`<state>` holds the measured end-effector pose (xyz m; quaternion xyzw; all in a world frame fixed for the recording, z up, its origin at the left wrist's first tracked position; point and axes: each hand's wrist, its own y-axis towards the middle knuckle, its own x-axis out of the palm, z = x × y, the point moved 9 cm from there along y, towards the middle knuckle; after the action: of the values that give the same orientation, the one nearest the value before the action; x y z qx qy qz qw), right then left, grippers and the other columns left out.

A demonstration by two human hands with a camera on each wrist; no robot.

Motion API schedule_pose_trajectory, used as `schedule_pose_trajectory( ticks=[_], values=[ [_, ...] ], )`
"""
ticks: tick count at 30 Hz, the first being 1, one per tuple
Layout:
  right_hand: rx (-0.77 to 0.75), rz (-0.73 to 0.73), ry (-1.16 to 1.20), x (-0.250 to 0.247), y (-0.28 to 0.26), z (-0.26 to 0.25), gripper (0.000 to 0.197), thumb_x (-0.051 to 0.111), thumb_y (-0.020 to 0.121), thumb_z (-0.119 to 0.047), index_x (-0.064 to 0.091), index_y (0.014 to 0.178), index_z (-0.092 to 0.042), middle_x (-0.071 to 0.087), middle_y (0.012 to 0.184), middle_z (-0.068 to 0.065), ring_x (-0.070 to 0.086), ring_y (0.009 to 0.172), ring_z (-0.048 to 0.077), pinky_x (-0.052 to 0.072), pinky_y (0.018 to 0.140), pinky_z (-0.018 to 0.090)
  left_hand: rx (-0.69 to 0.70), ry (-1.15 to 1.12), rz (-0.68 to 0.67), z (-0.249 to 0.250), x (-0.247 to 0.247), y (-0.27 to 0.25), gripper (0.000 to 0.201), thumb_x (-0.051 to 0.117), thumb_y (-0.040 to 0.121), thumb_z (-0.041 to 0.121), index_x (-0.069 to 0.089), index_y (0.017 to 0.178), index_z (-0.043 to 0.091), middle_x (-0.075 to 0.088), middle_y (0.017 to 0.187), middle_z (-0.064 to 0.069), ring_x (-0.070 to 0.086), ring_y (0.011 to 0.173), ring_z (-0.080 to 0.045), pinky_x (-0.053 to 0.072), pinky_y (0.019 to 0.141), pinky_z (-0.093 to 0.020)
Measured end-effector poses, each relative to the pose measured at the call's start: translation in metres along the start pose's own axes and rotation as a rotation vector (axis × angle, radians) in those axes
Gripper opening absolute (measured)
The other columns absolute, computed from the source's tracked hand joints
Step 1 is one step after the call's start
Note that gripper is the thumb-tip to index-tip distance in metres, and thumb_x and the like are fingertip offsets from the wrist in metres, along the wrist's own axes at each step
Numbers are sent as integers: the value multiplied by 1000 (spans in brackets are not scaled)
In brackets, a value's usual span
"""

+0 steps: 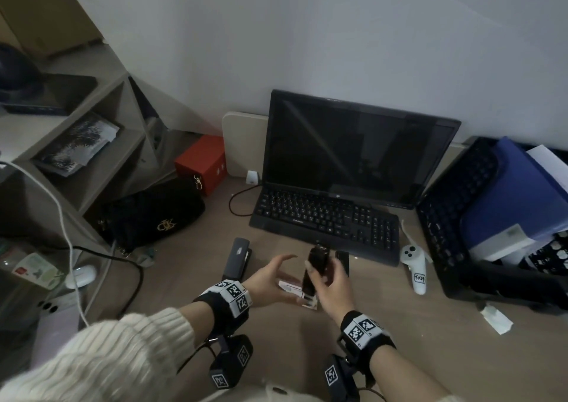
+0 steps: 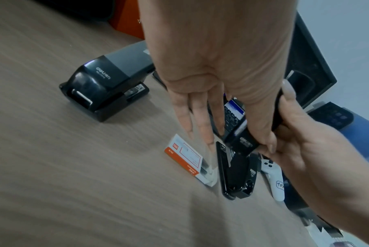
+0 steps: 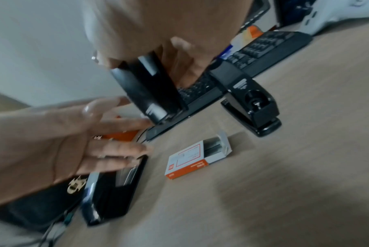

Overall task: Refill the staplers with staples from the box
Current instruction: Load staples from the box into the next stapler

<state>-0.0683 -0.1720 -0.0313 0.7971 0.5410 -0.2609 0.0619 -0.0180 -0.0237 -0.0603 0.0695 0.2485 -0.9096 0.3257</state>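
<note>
Office desk: keyboard [image 1: 325,222], monitor [image 1: 353,146], shelves [image 1: 92,143].

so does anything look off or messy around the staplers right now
Nothing spilled or damaged. The staple box lies on the desk with its end flap open and staples showing inside. One stapler is gripped off the desk in the right hand.

Dim, soft indoor light, faint shadows, motion blur in wrist views, wide-angle warping at edges
</note>
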Motion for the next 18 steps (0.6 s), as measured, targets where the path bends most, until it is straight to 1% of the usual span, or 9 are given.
schedule_pose_trajectory(
  ticks=[2,4,7,8,10,11,14,16,18],
  values=[
    [11,174,18,-23,5,12,65,50,75,-73,53,116,-22,63,108,-3,61,99,15,52,88,38,2,50,-22,0,1,-2,103,87,71,34,19,149,37,64,126,6,68,92,-6,54,93,-28],
    [44,300,14,-46,9,24,69,40,80,-76,51,121,-22,60,110,1,61,99,20,52,87,43,-12,106,-27,-4,0,-3,101,85,74,35,19,149,34,64,124,8,65,88,-3,53,91,-26],
    [164,389,-26,-70,13,46,64,33,92,-63,39,140,-21,53,127,8,54,116,29,44,98,47,-51,95,13,-14,-6,1,90,81,79,32,23,148,32,66,118,9,68,88,-5,55,92,-29],
    [214,396,-23,-76,15,57,63,31,93,-61,39,140,-19,53,127,10,53,116,31,43,100,48,-66,86,33,-16,-8,4,86,80,81,32,25,147,31,67,116,9,69,87,-7,55,89,-28],
    [305,375,-21,-82,18,81,63,27,91,-62,49,129,-15,58,117,14,57,109,35,45,97,51,-94,72,83,-20,-13,8,77,77,84,30,30,145,29,69,112,6,69,82,-10,54,80,-24],
    [365,342,-39,-81,19,93,65,26,91,-63,52,124,-13,59,114,16,58,106,37,45,95,50,-107,63,100,-21,-15,9,73,76,85,28,32,143,28,69,110,4,69,80,-11,53,75,-22],
    [526,236,-116,-72,20,131,73,24,90,-67,54,123,-9,60,118,20,59,106,39,46,96,48,-145,47,124,-26,-20,11,57,68,91,24,38,139,27,68,111,1,67,79,-9,50,66,-17],
    [571,207,-149,-68,20,146,80,22,87,-71,58,117,-6,65,112,20,62,100,38,49,93,47,-165,48,172,-28,-27,11,46,62,94,21,43,136,25,66,111,-1,65,77,-9,51,65,-19],
    [585,190,-212,-67,20,152,84,19,87,-71,61,114,-4,67,106,20,63,97,37,49,92,46,-177,40,228,-30,-35,10,39,58,94,20,47,132,23,66,109,-2,67,77,-13,57,71,-27]
  ],
)
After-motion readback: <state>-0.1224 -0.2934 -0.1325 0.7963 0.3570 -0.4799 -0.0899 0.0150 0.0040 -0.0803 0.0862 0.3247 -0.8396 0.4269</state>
